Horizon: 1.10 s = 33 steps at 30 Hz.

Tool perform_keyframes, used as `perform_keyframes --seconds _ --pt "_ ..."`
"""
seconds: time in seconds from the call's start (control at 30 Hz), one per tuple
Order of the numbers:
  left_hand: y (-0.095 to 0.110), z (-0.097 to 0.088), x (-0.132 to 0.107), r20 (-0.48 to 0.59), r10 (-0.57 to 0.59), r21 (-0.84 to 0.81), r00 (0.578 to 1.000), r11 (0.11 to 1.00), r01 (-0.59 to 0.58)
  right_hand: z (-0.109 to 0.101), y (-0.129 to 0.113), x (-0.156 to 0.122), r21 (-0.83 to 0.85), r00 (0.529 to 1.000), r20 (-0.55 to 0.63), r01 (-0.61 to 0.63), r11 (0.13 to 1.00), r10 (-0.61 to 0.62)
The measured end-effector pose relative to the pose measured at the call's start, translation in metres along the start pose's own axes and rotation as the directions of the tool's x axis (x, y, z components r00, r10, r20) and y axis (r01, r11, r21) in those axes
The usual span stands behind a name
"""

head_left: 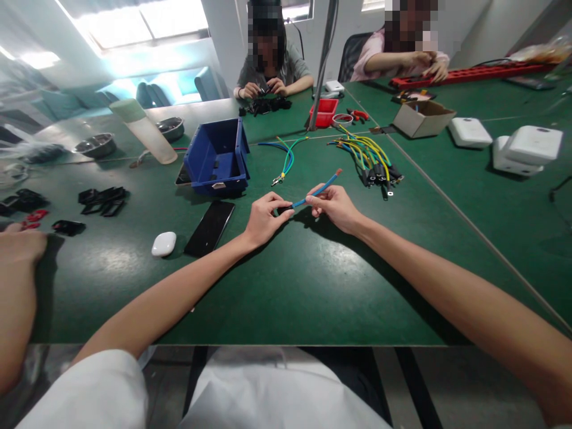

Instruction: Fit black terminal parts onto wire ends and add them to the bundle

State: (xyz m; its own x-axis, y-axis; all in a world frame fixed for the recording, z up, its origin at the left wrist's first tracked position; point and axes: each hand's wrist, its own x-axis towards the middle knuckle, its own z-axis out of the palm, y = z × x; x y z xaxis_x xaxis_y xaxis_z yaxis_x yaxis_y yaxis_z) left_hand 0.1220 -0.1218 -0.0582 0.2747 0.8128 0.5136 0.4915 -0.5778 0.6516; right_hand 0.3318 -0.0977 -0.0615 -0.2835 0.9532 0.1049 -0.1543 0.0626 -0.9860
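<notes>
Both my hands meet over the middle of the green table (313, 280). My left hand (263, 219) pinches a small black piece (285, 209) at the near end of a short blue wire (318, 190). My right hand (335, 205) grips the same wire around its middle, fingers closed. The wire's far end, with an orange-brown tip, points up and to the right. Just beyond lie a bundle of yellow, green and blue wires with black ends (369, 158) and a few loose wires (286, 156).
A blue plastic box (217, 158), a black phone (210, 227) and a white earbud case (163, 243) lie left of my hands. Black and red parts (102, 199) sit far left beside another person's arm (15, 286). Two people work across the table near a red bin (323, 112), a cardboard box (422, 117) and white devices (527, 149).
</notes>
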Motion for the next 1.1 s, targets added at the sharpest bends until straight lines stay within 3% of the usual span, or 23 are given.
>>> perform_keyframes --seconds 0.37,0.73,1.1 --pt "0.0026 0.0015 0.0013 0.043 0.022 0.014 0.999 1.000 -0.022 0.0056 -0.0035 -0.0010 -0.039 1.000 0.009 0.012 0.999 -0.012" --pt "-0.0009 0.0015 0.0017 0.019 -0.018 0.054 1.000 0.998 0.017 0.0016 -0.0010 0.0001 0.086 0.998 -0.061 -0.018 0.996 0.024" --pt "0.0005 0.0016 -0.0002 0.042 0.051 0.049 0.998 0.997 -0.053 -0.0013 0.0006 0.0004 0.044 1.000 0.021 -0.013 0.999 0.013"
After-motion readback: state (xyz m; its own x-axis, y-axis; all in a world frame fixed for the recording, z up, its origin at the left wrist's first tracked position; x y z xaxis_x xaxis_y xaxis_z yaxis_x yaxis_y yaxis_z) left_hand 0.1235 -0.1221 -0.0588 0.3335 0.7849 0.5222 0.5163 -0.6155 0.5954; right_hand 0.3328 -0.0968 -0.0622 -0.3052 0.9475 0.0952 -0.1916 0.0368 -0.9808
